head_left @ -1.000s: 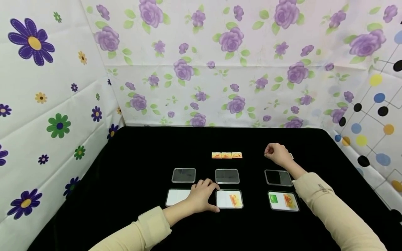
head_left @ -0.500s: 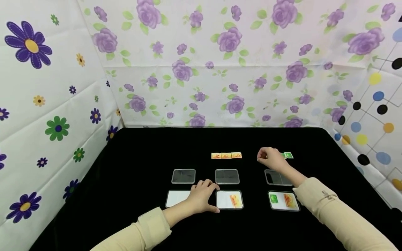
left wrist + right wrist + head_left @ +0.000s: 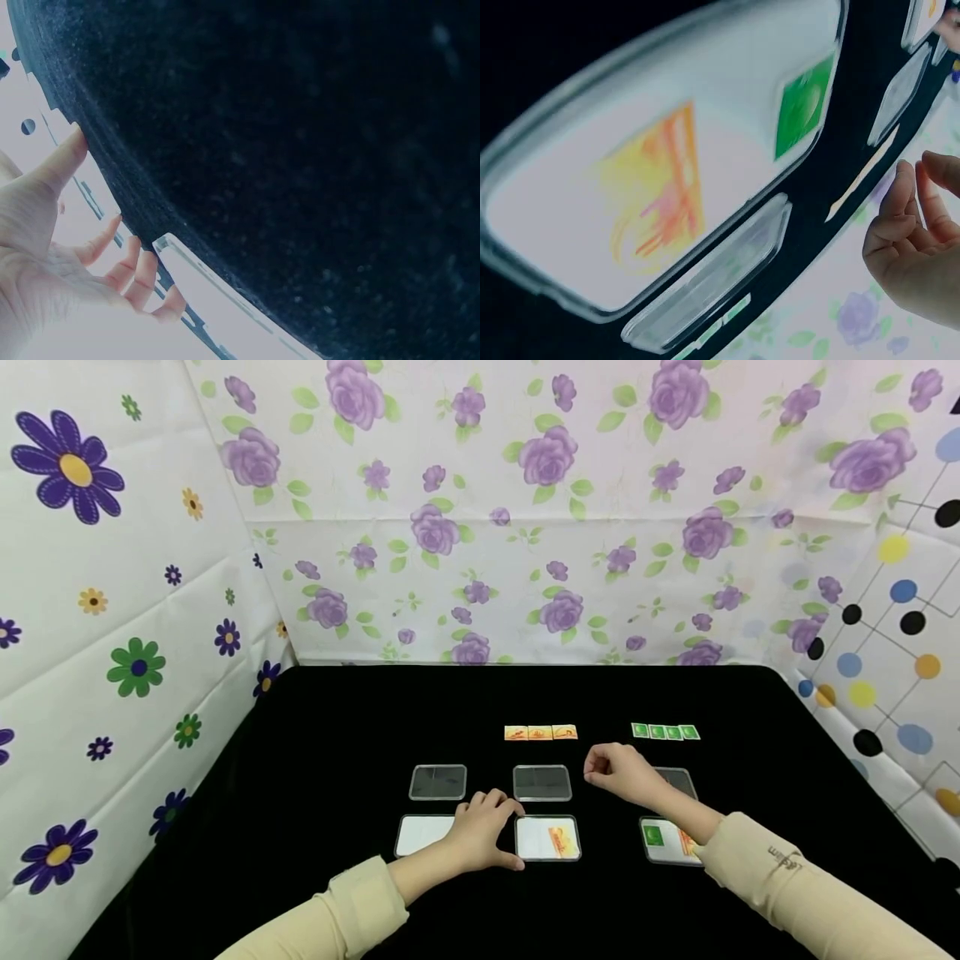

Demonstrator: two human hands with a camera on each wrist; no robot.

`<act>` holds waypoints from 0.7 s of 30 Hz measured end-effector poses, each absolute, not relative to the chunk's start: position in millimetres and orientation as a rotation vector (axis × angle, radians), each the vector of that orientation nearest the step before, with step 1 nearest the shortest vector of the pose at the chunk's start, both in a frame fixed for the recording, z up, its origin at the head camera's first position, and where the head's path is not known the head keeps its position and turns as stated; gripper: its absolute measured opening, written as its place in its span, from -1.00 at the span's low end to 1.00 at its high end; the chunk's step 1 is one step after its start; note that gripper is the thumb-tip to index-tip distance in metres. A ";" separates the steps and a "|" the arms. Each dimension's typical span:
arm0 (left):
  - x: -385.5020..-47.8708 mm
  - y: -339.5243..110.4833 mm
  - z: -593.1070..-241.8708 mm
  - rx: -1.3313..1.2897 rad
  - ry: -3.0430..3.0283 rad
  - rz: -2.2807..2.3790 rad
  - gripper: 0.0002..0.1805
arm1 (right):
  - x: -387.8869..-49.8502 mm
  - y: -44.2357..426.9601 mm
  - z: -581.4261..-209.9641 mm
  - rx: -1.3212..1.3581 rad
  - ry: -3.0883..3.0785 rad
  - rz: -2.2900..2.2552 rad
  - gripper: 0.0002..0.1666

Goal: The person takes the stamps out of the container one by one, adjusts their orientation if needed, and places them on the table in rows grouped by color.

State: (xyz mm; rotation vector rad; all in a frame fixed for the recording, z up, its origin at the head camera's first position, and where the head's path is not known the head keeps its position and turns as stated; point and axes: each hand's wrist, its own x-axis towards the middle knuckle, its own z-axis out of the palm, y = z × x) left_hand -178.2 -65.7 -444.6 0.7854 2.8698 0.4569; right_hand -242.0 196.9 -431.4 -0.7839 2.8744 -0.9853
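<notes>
My left hand [image 3: 483, 835] rests between two clear rectangular cases with white inserts. Its thumb and index finger spread at the left corners of the middle case [image 3: 536, 837], which bears an orange picture piece [image 3: 562, 842]. The hand covers part of the left white case [image 3: 423, 833]; the left wrist view shows a case [image 3: 225, 300] by its little finger. My right hand [image 3: 622, 772] hovers near the right clear lid [image 3: 678, 779], partly covering it. Its thumb and index fingertips come close together; whether something small is between them cannot be seen.
Behind the lids lie a row of orange pieces [image 3: 540, 732] and a row of green pieces [image 3: 665, 732]. The right white case [image 3: 667, 842] bears a green and an orange piece. Two further lids [image 3: 438, 782] lie left and centre. Patterned cloth [image 3: 480, 527] walls the black table.
My right hand has moved left and toward me from the green row, uncovering several green pieces. The left hand stays in place.
</notes>
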 end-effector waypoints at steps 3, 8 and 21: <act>-177.8 -65.8 -444.1 0.782 2.871 0.458 -0.26 | -236.0 190.7 -432.6 -0.823 2.831 -1.012 -0.89; -176.4 -65.8 -442.4 0.782 2.873 0.448 -0.26 | -227.3 181.7 -437.3 -0.846 2.757 -1.058 -0.89; -175.6 -64.7 -439.6 0.770 2.869 0.455 -0.27 | -211.6 165.9 -446.4 -0.864 2.680 -1.044 -0.88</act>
